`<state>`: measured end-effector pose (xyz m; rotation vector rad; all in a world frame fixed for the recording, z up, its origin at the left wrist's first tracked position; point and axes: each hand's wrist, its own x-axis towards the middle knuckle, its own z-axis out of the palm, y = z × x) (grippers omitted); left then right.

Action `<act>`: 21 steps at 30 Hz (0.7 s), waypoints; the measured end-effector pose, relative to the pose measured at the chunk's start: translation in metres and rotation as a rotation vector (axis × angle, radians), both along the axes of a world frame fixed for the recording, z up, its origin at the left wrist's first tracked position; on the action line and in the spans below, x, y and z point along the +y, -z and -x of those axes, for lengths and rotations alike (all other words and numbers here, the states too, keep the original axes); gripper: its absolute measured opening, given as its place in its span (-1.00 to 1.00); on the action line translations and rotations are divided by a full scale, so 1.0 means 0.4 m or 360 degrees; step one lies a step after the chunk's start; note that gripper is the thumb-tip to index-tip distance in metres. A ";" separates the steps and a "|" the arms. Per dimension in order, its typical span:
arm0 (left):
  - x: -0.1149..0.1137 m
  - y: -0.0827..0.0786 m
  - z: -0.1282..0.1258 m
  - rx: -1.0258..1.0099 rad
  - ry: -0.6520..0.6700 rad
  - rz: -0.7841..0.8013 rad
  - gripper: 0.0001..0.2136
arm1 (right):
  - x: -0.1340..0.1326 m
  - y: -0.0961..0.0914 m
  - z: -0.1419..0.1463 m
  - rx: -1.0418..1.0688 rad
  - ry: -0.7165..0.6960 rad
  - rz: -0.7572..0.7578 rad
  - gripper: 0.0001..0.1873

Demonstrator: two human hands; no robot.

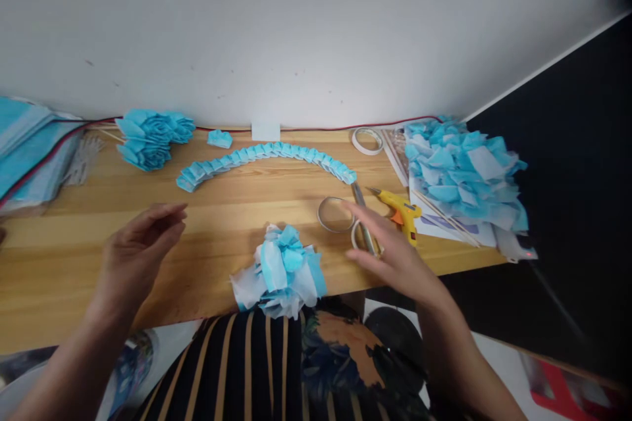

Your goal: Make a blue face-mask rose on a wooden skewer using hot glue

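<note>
A bunch of crumpled blue and white tissue-like pieces (289, 270) sits at the table's front edge, between my hands. My left hand (141, 247) hovers to its left, fingers loosely curled with a small gap to the thumb and nothing visible inside. My right hand (395, 253) is on the other side, thumb and fingers spread, holding nothing. Beneath and beside its fingers lie scissors (360, 200), partly hidden, and a thin tape roll (320, 217). Just past that hand rests a yellow glue gun (405, 208). Farther back, folded blue pieces form a curved row (266, 152).
Blue paper-like flowers (151, 135) and a small blue piece (220, 139) lie near the wall. At right are a white tape roll (368, 150), a blue-white pile (459, 171) and thin sticks (447, 218). Flat blue sheets (29, 145) lie far left. A dark red cord (316, 129) runs along the back.
</note>
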<state>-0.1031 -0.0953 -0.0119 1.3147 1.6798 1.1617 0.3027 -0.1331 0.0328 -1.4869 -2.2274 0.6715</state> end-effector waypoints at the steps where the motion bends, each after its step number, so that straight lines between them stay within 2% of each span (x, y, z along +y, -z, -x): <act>1: 0.004 -0.006 0.007 0.0001 -0.0048 -0.0014 -0.79 | 0.013 -0.001 -0.015 -0.0037 0.0121 -0.0059 -0.25; 3: 0.015 -0.021 0.024 0.0097 -0.0083 -0.0074 -0.79 | 0.049 0.003 -0.042 -0.0073 0.0278 -0.0127 -0.27; 5: 0.034 -0.036 0.047 0.0323 -0.0031 -0.0186 -0.76 | 0.094 0.013 -0.066 -0.0080 0.0347 -0.0158 -0.25; 9: 0.093 -0.045 0.095 0.0873 0.0162 -0.0337 -0.64 | 0.206 0.050 -0.101 -0.0185 0.0299 -0.0157 -0.20; 12: 0.153 -0.024 0.112 0.1119 0.0469 -0.0309 -0.50 | 0.294 0.082 -0.105 -0.0328 0.0232 -0.0124 -0.18; 15: 0.216 0.013 0.106 0.1325 0.0700 -0.0310 -0.41 | 0.365 0.104 -0.086 -0.0496 0.0136 -0.0106 -0.17; 18: 0.269 0.045 0.085 0.1460 0.0757 -0.0274 -0.40 | 0.410 0.108 -0.056 -0.0669 0.0059 -0.0059 -0.18; 21: 0.304 0.054 0.062 0.1572 0.0748 -0.0197 -0.42 | 0.432 0.101 -0.033 -0.0792 0.0057 -0.0062 -0.21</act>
